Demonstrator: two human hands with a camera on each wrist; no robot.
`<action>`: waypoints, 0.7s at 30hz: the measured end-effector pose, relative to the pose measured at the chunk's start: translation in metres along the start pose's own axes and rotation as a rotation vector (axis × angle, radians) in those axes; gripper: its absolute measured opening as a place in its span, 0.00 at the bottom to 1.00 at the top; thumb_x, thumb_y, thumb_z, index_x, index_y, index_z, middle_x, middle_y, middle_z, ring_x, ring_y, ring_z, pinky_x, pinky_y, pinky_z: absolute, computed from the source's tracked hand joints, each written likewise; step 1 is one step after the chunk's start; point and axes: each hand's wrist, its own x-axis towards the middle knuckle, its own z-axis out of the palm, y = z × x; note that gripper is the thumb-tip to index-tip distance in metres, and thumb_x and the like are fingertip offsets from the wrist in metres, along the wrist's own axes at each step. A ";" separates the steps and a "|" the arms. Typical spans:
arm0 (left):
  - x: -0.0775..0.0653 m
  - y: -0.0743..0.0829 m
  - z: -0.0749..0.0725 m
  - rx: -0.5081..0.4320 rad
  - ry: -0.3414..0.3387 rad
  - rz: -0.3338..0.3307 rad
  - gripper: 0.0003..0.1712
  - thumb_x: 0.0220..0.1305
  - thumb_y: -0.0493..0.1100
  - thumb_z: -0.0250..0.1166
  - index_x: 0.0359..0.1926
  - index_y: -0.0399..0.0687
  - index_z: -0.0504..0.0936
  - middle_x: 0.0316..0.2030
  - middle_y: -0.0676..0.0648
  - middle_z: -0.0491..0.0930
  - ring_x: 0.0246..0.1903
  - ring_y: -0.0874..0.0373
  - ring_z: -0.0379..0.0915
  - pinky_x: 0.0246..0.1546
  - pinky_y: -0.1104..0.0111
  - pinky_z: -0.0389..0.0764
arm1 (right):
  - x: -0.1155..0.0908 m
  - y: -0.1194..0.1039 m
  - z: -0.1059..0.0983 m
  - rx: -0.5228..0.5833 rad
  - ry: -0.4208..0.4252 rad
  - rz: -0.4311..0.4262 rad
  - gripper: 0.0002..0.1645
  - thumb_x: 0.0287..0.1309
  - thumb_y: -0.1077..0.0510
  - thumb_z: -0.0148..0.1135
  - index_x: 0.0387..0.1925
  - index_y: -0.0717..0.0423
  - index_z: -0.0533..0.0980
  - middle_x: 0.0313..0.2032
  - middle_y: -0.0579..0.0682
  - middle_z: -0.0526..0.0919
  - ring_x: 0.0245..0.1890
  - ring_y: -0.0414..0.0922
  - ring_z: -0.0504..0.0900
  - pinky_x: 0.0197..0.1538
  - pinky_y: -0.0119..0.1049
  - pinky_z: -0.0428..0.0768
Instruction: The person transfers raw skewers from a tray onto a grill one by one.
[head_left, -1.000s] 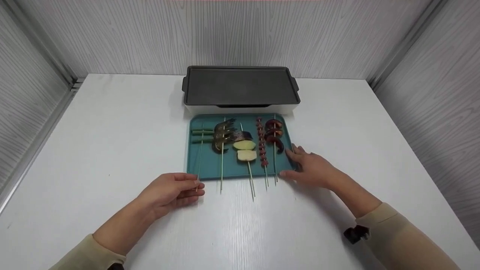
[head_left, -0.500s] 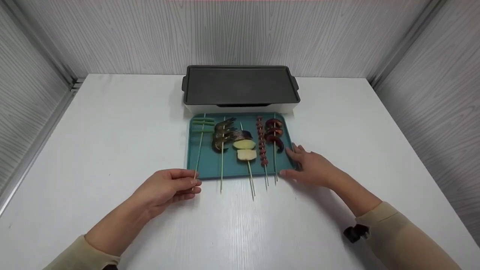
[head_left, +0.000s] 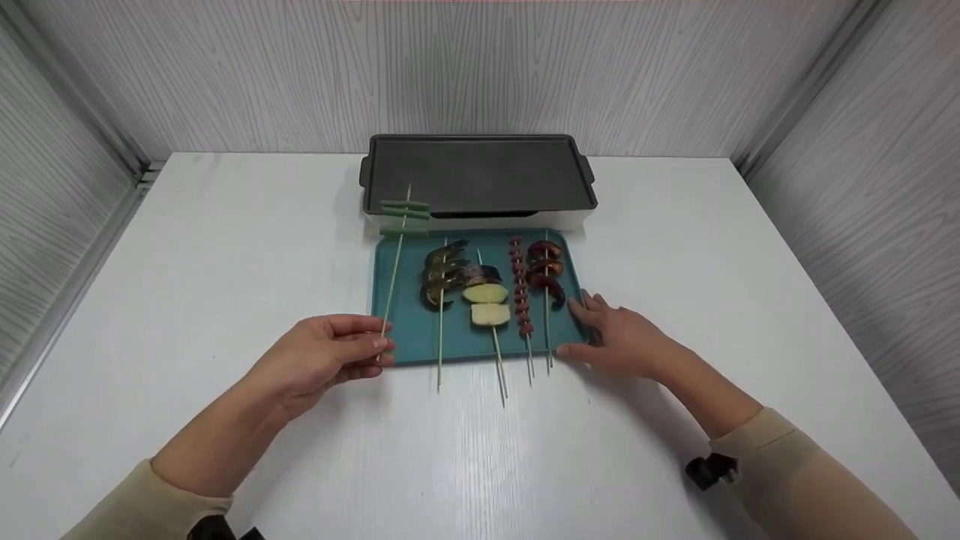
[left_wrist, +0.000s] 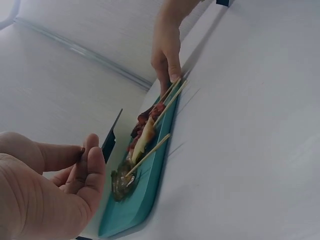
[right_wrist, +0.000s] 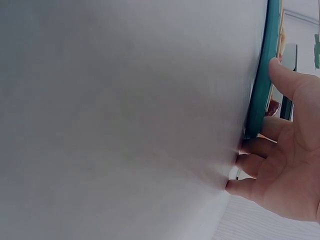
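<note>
My left hand (head_left: 326, 352) pinches the bare lower end of a green bean skewer (head_left: 405, 217) between thumb and fingers. The skewer slants up over the left of a teal tray (head_left: 409, 326), its tip in front of the griddle's left part. My right hand (head_left: 622, 337) rests at the tray's front right corner. In the right wrist view its thumb touches the tray's rim (right_wrist: 260, 95), and its other fingers are spread, some on the table. On the tray lie a shrimp skewer (head_left: 442, 274), sliced vegetable skewers (head_left: 489, 313), a small red-bead skewer (head_left: 520, 285) and a chili-like skewer (head_left: 546, 266).
A black flat griddle (head_left: 480, 172) on a white base stands directly behind the tray. White table surface (head_left: 255, 225) lies around them. Grey wood-grain panels (head_left: 480, 67) wall in the back and sides. The skewers' stick ends jut past the tray's front edge.
My left hand has lifted the green bean skewer off the tray and moved it up and slightly left, its beans now before the griddle's front edge. My right hand stays at the tray corner.
</note>
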 end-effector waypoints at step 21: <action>0.083 0.071 -0.032 -0.045 0.084 0.013 0.25 0.78 0.35 0.63 0.71 0.32 0.72 0.45 0.48 0.88 0.43 0.60 0.86 0.51 0.70 0.85 | 0.000 -0.002 0.000 -0.004 0.006 -0.005 0.58 0.69 0.27 0.61 0.83 0.59 0.56 0.82 0.62 0.52 0.82 0.62 0.51 0.78 0.64 0.56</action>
